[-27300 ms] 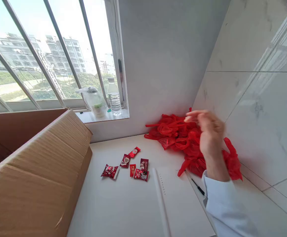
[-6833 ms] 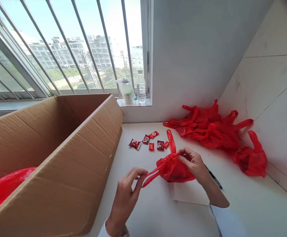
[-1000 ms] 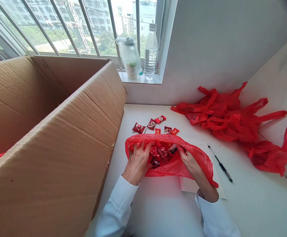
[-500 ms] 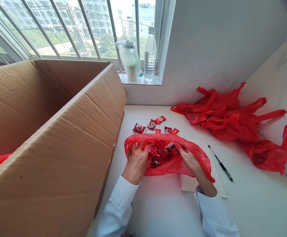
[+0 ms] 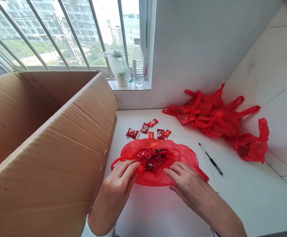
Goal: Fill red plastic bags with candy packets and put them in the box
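A red plastic bag (image 5: 158, 179) lies in front of me with its mouth open towards me. Inside it are several small wrapped candies (image 5: 150, 165) in red and dark red. My left hand (image 5: 120, 181) grips the near left rim, fingers over the plastic and thumb below. On the near right rim, my right hand (image 5: 185, 179) holds the plastic between bent fingers and thumb. Just beyond the bag, several more wrapped candies (image 5: 144, 128) lie loose on the white table (image 5: 153, 214).
A big open cardboard box (image 5: 66, 158) takes up the left side. Several red plastic bags (image 5: 215, 115) are heaped at the back right. A black pen (image 5: 216, 166) lies by white paper (image 5: 209, 171). On the windowsill stand a water bottle (image 5: 138, 62) and a bagged cup (image 5: 120, 70).
Both hands have come out of the bag's mouth back to its near rim, which they now hold. The candies inside show more openly. The camera view has shifted a little.
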Motion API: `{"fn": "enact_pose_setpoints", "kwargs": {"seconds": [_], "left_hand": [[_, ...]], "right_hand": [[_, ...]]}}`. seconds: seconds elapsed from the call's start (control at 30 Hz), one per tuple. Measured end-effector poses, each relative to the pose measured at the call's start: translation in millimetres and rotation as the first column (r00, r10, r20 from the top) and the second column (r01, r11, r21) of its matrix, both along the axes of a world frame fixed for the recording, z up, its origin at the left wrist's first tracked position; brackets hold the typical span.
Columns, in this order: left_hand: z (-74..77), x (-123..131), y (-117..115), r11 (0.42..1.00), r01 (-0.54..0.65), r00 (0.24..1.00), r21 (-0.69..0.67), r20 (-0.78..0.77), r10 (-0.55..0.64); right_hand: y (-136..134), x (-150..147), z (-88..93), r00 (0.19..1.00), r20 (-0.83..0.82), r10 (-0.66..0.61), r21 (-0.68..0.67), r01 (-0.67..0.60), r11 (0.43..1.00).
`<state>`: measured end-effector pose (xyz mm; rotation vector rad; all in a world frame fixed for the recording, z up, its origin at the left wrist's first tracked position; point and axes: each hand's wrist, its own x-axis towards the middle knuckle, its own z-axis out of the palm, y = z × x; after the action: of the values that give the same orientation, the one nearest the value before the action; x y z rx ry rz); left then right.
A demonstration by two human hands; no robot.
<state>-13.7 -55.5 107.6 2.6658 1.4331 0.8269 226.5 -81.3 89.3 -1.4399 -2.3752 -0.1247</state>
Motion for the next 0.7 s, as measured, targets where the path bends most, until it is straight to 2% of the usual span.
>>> {"fn": "enact_pose_setpoints", "kwargs": {"seconds": [0.1,0.17,0.23,0.3,0.37,0.43,0.53,0.63,0.7], "left_hand": [[15.3,-2,-30,0.986,0.048,0.998,0.16,0.039,-0.055],[24.2,4,-45,0.97,0.024,0.995,0.243,0.089,-0.047],[29.5,17,-52,0.941,-0.076,0.987,0.331,0.157,0.025],[29.2,32,-50,0.907,-0.209,0.969,0.366,0.205,0.14],[22.9,43,-41,0.9,-0.322,0.943,0.293,0.187,0.276],[12.9,45,-30,0.904,-0.395,0.917,0.163,0.129,0.377],[0.8,35,-22,0.885,-0.462,0.88,-0.06,0.092,0.465],[3.6,18,-24,0.834,-0.494,0.852,-0.244,0.055,0.521],[12.9,13,-25,0.825,-0.497,0.843,-0.27,0.077,0.533]], "right_hand": [[-8,19,17.8,0.997,0.081,0.017,0.204,-0.033,0.978],[-9,34,19.6,0.987,0.125,-0.097,0.321,0.053,0.945],[-8,48,12.9,0.965,0.112,-0.238,0.333,0.189,0.924],[-7,60,1.5,0.943,0.036,-0.332,0.264,0.311,0.913],[-9,69,-8.7,0.932,-0.055,-0.359,0.15,0.363,0.919],[-15,74,-13.1,0.919,-0.148,-0.365,0.082,0.379,0.922],[-24,79,-7.0,0.877,-0.292,-0.382,0.01,0.402,0.915],[-24,81,5.1,0.802,-0.45,-0.392,-0.116,0.382,0.917],[-18,79,12.4,0.743,-0.552,-0.378,-0.152,0.356,0.922]]}}
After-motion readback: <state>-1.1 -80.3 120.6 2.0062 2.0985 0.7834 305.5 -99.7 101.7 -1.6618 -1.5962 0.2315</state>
